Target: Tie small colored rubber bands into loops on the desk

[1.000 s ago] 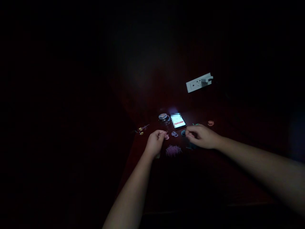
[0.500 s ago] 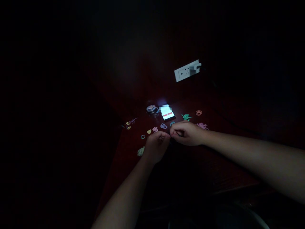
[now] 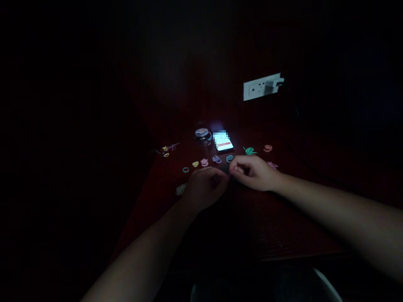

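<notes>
My left hand (image 3: 206, 187) and my right hand (image 3: 253, 172) meet fingertip to fingertip over the dark red table (image 3: 267, 226). Both are closed in a pinch; what lies between the fingertips is too small and dark to make out. Just beyond them is a row of small coloured bands: yellow (image 3: 195, 164), pink (image 3: 204, 162), purple (image 3: 216, 159) and teal (image 3: 229, 158). A pale pile (image 3: 180, 189) is partly covered by my left hand. Green bands (image 3: 249, 150) lie behind my right hand, with magenta ones (image 3: 272, 165) beside its wrist.
A lit phone (image 3: 224, 144) lies behind the row, beside a lidded clear jar (image 3: 203, 136). Orange bands (image 3: 268, 148) are at the right, mixed yellow and purple ones (image 3: 166, 154) at the far left. A white socket (image 3: 262, 87) with a plug is at the back.
The view has shifted, so the socket appears farther right. My hands remain fingertip to fingertip, with my left forearm lying lower and flatter in the picture and more of the teal bands showing.
</notes>
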The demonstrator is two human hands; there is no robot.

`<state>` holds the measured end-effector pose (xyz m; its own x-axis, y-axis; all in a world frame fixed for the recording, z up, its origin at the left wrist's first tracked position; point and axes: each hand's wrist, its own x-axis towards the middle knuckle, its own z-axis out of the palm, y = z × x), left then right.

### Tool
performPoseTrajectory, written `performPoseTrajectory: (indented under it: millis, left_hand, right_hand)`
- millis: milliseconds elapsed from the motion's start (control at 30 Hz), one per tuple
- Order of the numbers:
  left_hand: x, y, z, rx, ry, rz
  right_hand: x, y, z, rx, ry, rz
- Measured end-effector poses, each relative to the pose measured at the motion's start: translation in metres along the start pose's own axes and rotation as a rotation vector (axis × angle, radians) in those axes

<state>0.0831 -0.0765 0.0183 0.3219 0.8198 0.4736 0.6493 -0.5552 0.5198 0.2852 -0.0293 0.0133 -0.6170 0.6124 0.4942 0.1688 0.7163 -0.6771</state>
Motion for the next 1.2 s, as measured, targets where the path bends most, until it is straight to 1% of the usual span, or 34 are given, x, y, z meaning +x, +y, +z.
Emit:
performPoseTrajectory:
  millis: [167,300,467,500,633,700,900,1200]
  left_hand:
    - [0.002,0.000,0.001,0.001,-0.025,0.007]
    - [0.001,-0.001,0.001,-0.014,-0.084,0.041]
    - [0.001,-0.001,0.002,-0.015,-0.077,0.068]
    - [0.001,-0.001,0.002,-0.020,-0.077,0.070]
    - [0.002,-0.001,0.001,-0.038,-0.111,0.079]
    - [0.003,0.000,0.001,-0.035,-0.129,0.073]
    - [0.003,0.003,-0.001,-0.042,-0.172,0.017]
    - [0.001,-0.003,0.002,-0.050,-0.129,0.004]
  right_hand:
    - [-0.002,0.000,0.000,-0.008,-0.030,0.029]
    - [-0.003,0.004,-0.005,-0.027,-0.048,0.029]
    - [-0.003,0.004,-0.014,0.010,0.015,0.050]
    - [-0.003,0.003,-0.014,0.020,-0.004,0.046]
    - [-0.005,-0.004,-0.009,0.019,-0.172,0.051]
    - [-0.005,-0.006,-0.007,-0.007,-0.200,0.068]
    - [-0.007,-0.005,-0.009,-0.057,-0.204,0.084]
    - [-0.008,0.005,-0.015,-0.097,-0.169,0.074]
